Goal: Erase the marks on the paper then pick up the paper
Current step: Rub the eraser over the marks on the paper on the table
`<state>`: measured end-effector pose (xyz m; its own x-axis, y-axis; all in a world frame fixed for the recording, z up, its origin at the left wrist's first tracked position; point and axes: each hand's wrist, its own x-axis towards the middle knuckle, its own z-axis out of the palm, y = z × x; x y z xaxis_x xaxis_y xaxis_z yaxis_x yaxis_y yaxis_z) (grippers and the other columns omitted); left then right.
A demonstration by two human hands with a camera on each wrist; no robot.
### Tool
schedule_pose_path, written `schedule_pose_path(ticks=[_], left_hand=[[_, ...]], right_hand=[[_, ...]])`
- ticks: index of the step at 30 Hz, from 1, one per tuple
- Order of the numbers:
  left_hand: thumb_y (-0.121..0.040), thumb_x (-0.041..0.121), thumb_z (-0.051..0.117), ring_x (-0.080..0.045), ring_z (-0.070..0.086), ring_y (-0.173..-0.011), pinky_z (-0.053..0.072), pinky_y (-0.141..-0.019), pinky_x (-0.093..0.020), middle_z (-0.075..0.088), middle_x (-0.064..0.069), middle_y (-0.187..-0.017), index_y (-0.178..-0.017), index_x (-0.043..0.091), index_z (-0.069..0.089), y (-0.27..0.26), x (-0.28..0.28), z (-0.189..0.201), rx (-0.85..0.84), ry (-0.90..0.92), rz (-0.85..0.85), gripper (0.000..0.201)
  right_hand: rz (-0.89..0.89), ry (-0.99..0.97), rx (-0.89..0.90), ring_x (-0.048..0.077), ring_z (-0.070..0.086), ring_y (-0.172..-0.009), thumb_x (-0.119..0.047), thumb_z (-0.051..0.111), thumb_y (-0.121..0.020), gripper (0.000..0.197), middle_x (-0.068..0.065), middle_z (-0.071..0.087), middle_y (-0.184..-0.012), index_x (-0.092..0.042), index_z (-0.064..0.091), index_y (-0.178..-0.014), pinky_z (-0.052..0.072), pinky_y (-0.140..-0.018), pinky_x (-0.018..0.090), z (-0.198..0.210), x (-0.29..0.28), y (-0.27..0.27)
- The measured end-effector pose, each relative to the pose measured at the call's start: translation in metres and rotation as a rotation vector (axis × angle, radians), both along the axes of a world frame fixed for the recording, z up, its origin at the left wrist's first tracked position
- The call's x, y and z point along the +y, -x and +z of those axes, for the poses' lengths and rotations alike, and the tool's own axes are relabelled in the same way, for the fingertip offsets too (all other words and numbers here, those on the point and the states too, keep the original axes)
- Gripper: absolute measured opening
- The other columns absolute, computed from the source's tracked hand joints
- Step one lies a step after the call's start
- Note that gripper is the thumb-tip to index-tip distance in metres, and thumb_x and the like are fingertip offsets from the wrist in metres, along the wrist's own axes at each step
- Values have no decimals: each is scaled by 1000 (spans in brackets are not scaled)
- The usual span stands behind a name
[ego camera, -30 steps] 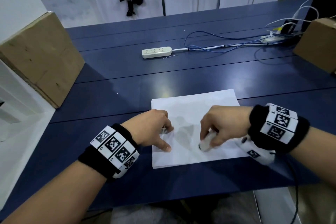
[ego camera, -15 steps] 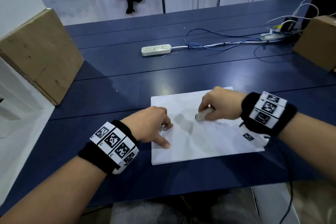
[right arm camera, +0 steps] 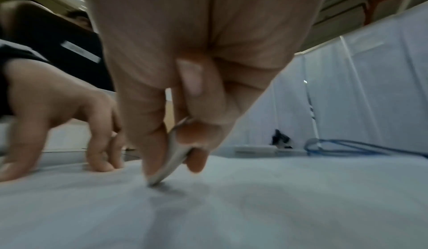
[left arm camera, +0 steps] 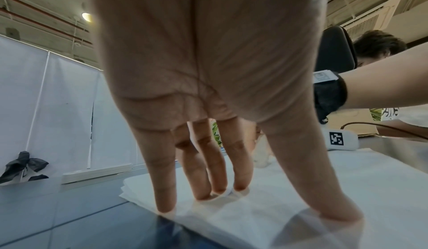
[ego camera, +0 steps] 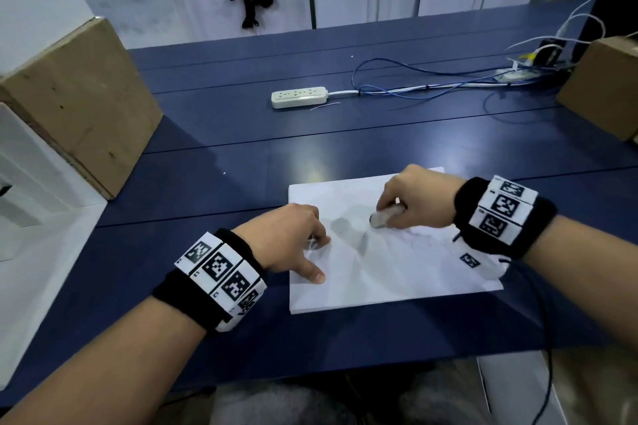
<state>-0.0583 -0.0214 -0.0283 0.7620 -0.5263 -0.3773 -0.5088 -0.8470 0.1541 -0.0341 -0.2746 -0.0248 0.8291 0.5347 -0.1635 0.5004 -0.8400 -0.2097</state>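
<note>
A white sheet of paper (ego camera: 386, 269) lies on the dark blue table (ego camera: 241, 155) in front of me, with faint grey smudges (ego camera: 348, 231) near its middle. My left hand (ego camera: 293, 241) presses straight fingers and thumb on the paper's left edge; in the left wrist view its fingertips (left arm camera: 217, 192) stand on the paper (left arm camera: 347, 189). My right hand (ego camera: 414, 200) pinches a small whitish eraser (ego camera: 383, 217) and holds its tip on the sheet near the far side. In the right wrist view the eraser (right arm camera: 171, 161) touches the paper (right arm camera: 254, 207).
A white power strip (ego camera: 298, 97) with blue and white cables (ego camera: 431, 86) lies farther back. Cardboard boxes stand at the left (ego camera: 76, 100) and at the right (ego camera: 604, 86). A white tagged device (ego camera: 480, 262) rests on the paper's right part under my right wrist.
My right hand has carried the eraser from the paper's near middle up toward its far edge. The left hand has stayed pressing on the left edge.
</note>
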Motion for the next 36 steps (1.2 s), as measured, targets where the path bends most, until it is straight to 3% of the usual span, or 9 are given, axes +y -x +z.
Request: schedule_pose_path(ticks=[4, 10, 15, 18, 21, 24, 28, 33, 36], left_hand=[[-69, 53, 83, -17, 57, -99, 51, -86, -38, 53, 7, -107, -102, 22, 70, 1, 1, -1, 12, 3, -4, 47], [-69, 53, 82, -17, 58, -95, 51, -85, -38, 53, 6, -107, -104, 21, 70, 2, -1, 1, -1, -10, -9, 49], [-68, 53, 83, -17, 57, -95, 51, -84, -39, 52, 7, -105, -101, 22, 70, 1, 0, 1, 9, -8, -4, 47], [-68, 55, 83, -16, 57, -95, 51, -85, -39, 52, 8, -105, -104, 23, 70, 0, 0, 0, 8, -16, -12, 49], [-68, 55, 82, -16, 57, -94, 52, -85, -39, 52, 8, -104, -103, 22, 70, 0, -1, 0, 4, -10, -12, 50], [-67, 55, 83, -15, 57, -93, 52, -84, -39, 52, 8, -103, -98, 21, 69, -1, 1, -1, 3, 1, 0, 47], [-67, 53, 84, -16, 57, -96, 52, -84, -37, 53, 7, -104, -97, 21, 70, -1, 0, -1, 3, 5, -9, 47], [-66, 55, 84, -13, 57, -92, 51, -84, -37, 52, 10, -100, -94, 24, 69, 0, -1, 0, 1, 8, -3, 45], [-65, 55, 84, -12, 57, -92, 51, -85, -37, 52, 11, -101, -93, 24, 68, -2, -1, 1, 12, -3, 18, 45]], right_hand=[[210, 35, 259, -1, 52, -70, -31, 67, -73, 26, -12, 69, -91, -26, 74, -98, 44, -72, 15, 6, 12, 40], [13, 9, 58, 22, 66, -78, -58, 49, -66, 50, 1, 72, -82, -21, 74, -90, 57, -72, 39, 2, 9, -2], [217, 38, 215, 2, 53, -77, -30, 70, -75, 29, -10, 71, -94, -24, 74, -103, 46, -78, 19, 5, 22, 41], [203, 51, 219, 7, 59, -78, -39, 65, -74, 32, -7, 72, -92, -23, 74, -101, 51, -79, 26, 3, 25, 39], [37, 23, 59, 23, 64, -77, -61, 40, -65, 58, 1, 71, -78, -20, 73, -87, 55, -71, 38, 4, 9, 7], [33, 29, 23, 15, 61, -75, -52, 52, -74, 40, -4, 72, -83, -24, 74, -92, 55, -73, 34, 2, -1, 8], [210, 56, 240, -2, 52, -72, -41, 61, -71, 33, -13, 67, -88, -29, 73, -100, 49, -77, 22, 3, 5, 44], [36, 13, 32, 19, 64, -77, -52, 48, -73, 44, -3, 72, -81, -21, 73, -91, 53, -65, 32, 2, -1, 3], [42, 8, 44, 12, 61, -74, -45, 55, -76, 33, -8, 69, -79, -25, 73, -93, 52, -66, 29, -1, -7, 9]])
